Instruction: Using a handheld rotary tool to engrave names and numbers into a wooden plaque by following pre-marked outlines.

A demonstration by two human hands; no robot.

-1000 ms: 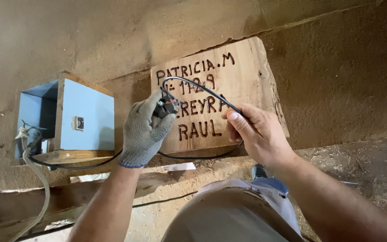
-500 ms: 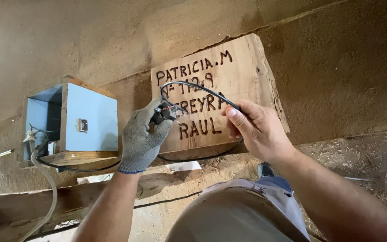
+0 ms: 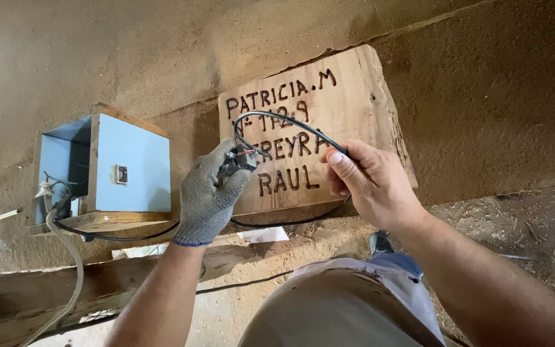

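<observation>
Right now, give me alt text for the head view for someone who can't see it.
A gloved left hand presses a wired burning tool to a lettered wooden plaque, while the bare right hand holds its black cable. A blue box sits left.

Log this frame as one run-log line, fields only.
left hand: gloved, grips burning tool tip on wooden plaque | right hand: bare, holds black cable looped | blue box: left
</observation>
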